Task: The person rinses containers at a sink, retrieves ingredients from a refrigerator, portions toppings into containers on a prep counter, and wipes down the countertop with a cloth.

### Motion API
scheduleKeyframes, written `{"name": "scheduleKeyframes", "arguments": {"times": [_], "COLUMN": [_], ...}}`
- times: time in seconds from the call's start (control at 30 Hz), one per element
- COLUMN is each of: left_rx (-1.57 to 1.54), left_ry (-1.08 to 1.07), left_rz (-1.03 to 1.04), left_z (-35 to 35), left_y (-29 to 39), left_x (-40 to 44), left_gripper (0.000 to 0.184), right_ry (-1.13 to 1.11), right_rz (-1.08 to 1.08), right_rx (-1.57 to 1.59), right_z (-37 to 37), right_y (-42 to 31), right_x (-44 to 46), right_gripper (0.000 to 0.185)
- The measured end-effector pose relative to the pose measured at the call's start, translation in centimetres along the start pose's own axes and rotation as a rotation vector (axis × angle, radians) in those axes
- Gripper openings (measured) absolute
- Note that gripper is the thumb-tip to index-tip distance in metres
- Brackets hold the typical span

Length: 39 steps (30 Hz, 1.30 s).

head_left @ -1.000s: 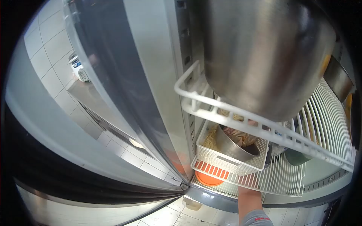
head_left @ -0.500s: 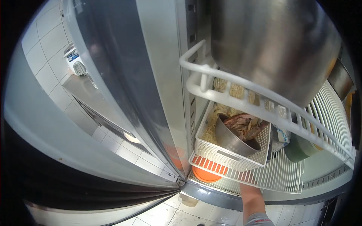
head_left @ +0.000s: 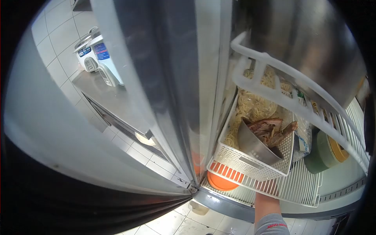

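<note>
My right hand (head_left: 268, 187) reaches under the upper wire shelf (head_left: 303, 190) of an open fridge, seen only through the wires. Its fingers are hidden, so I cannot tell what they touch. Nearby on the lower level lies an orange round lid or container (head_left: 224, 182). Above the hand, a white perforated basket (head_left: 250, 166) rests on the wire shelf. Inside it are a tilted metal bowl (head_left: 252, 145) with pieces of cooked-looking meat (head_left: 270, 131) and bagged noodles (head_left: 254, 103). My left hand is out of view.
The fridge door (head_left: 51, 129) stands open at left. A white-coated wire rack (head_left: 274, 96) with a large metal pot (head_left: 309, 43) is overhead. A green tub (head_left: 321, 156) sits right of the basket. Beyond the door, rice cookers (head_left: 88, 58) stand on a steel table (head_left: 113, 103).
The view has shifted, so the basket and rack appear farther right and more of the rice cookers shows. My right arm reaches deeper beneath the shelf, with more of its sleeve in sight.
</note>
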<state>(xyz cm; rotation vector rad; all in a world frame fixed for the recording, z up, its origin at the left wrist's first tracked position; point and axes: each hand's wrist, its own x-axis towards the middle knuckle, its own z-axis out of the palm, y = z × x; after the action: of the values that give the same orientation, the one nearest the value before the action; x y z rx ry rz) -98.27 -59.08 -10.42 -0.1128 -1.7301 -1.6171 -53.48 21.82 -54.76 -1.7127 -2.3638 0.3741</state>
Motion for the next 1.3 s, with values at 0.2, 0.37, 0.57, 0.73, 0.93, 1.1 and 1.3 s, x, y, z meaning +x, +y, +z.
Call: {"name": "scheduleKeyframes", "arguments": {"times": [0.2,0.37,0.57,0.73,0.93,1.1,1.3], "left_rx": [0.067,0.148,0.259,0.395,0.687,0.741,0.407], "left_ry": [0.000,-0.011,-0.025,-0.063,-0.141,0.067,-0.049], "left_rz": [0.035,0.085,0.147,0.226,0.478,0.943,0.373], "left_z": [-1.4,-2.3,-3.7,-4.4,-6.6,-1.6,2.5], "left_y": [-1.3,-1.7,-3.0,-5.6,-11.7,-14.0,-15.6], "left_x": [0.8,1.5,3.2,6.1,12.1,11.6,7.1], "left_gripper": [0.064,0.063,0.061,0.059,0.058,0.050,0.047], "right_ry": [0.019,0.026,0.101,0.276,0.604,0.572,0.417], "right_rz": [0.012,0.021,0.000,-0.051,-0.100,0.101,-0.020], "right_rx": [0.001,-0.021,0.008,0.146,0.518,1.298,1.269], "right_z": [-0.2,0.2,-0.8,-2.2,-4.2,-7.7,-13.6], "right_y": [0.6,1.6,2.8,3.3,2.4,1.7,-2.9], "right_x": [0.4,0.5,-0.4,-3.9,-11.9,-20.6,-33.2], "right_gripper": [0.052,0.052,0.053,0.053,0.054,0.056,0.053]}}
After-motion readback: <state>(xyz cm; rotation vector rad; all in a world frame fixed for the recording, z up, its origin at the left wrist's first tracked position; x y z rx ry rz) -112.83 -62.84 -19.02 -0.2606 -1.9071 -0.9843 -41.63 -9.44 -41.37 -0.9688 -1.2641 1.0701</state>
